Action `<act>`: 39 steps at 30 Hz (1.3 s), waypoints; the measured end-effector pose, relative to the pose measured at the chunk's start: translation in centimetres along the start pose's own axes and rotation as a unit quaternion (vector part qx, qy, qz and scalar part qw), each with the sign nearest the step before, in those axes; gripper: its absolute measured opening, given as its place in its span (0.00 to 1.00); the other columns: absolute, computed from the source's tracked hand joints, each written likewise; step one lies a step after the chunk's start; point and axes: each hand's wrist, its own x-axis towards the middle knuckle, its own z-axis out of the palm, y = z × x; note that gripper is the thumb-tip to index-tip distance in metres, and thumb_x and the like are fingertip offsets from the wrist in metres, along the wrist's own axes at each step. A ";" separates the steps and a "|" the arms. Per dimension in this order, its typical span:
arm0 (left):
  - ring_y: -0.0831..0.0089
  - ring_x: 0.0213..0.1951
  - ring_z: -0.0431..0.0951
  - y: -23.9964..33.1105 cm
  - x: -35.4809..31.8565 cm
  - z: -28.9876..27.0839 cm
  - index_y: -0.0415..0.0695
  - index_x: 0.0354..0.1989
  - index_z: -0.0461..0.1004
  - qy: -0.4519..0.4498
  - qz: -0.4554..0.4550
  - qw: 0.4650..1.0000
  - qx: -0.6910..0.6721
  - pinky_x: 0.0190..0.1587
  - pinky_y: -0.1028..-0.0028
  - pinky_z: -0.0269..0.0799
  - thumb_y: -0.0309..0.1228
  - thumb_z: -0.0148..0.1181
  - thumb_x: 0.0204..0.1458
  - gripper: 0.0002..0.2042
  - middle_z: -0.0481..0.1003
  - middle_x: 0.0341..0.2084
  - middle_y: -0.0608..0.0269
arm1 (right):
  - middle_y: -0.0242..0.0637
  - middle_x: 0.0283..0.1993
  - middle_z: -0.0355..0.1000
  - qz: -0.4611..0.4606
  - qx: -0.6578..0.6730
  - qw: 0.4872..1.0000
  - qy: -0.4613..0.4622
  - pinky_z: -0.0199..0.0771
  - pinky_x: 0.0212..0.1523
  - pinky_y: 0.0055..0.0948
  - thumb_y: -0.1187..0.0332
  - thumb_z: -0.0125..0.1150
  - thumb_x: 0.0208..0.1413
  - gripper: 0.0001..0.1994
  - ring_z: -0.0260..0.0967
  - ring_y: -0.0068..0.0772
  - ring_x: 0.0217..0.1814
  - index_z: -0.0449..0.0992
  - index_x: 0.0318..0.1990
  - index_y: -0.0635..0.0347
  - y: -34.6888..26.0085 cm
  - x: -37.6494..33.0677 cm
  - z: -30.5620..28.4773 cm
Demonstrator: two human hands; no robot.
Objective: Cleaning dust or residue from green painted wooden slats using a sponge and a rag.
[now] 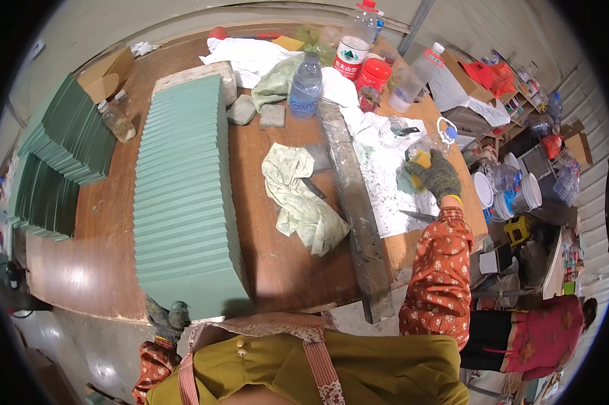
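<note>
Head view: R hand (pixel 437 177), gloved, fingers curled round yellow sponge (pixel 420 160) over white sheet (pixel 385 182) on table (pixel 102 263). L hand (pixel 167 321), gloved, at near end of long green tile stack (pixel 183 196), on table edge; grip hidden, can't tell. 2 more tile piles (pixel 64 138) far left. 3 clear bottles (pixel 306 86) at back, 1 red jar (pixel 373 74), 1 green rag (pixel 301 199), 1 plank (pixel 351 202).

I saw even, soft daylight, faint shadows, sharp focus centrally, and heavy fisheye bending with black corners.
</note>
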 end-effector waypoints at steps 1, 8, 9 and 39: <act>0.64 0.42 0.72 -0.4 0.4 -0.5 0.36 0.62 0.58 -0.032 0.058 0.991 0.113 0.46 0.65 0.72 0.36 0.63 0.49 0.33 0.71 0.47 0.55 | 0.55 0.59 0.68 0.005 0.020 1.000 0.003 0.67 0.59 0.40 0.40 0.67 0.44 0.46 0.67 0.50 0.61 0.62 0.64 0.64 0.6 0.3 -0.2; 0.61 0.46 0.72 -2.0 0.2 -1.9 0.35 0.65 0.53 -0.059 0.128 0.962 0.233 0.53 0.64 0.68 0.36 0.64 0.49 0.37 0.69 0.50 0.52 | 0.54 0.59 0.69 -0.053 0.083 0.995 0.010 0.65 0.61 0.40 0.36 0.63 0.44 0.47 0.67 0.51 0.61 0.62 0.64 0.64 2.8 0.6 0.2; 0.61 0.46 0.72 -1.7 0.2 -1.9 0.35 0.65 0.53 -0.058 0.125 0.963 0.232 0.53 0.64 0.68 0.36 0.64 0.49 0.37 0.69 0.50 0.52 | 0.54 0.59 0.68 -0.051 0.092 0.994 0.016 0.65 0.61 0.38 0.40 0.66 0.45 0.45 0.67 0.50 0.62 0.63 0.64 0.64 2.7 0.3 0.2; 0.52 0.45 0.72 8.9 0.4 4.2 0.39 0.50 0.70 -0.051 0.175 0.952 0.246 0.50 0.56 0.67 0.51 0.66 0.42 0.32 0.74 0.40 0.49 | 0.47 0.41 0.77 -0.485 0.111 0.856 0.137 0.73 0.47 0.40 0.66 0.56 0.54 0.12 0.74 0.46 0.43 0.78 0.44 0.58 -14.8 -9.8 4.1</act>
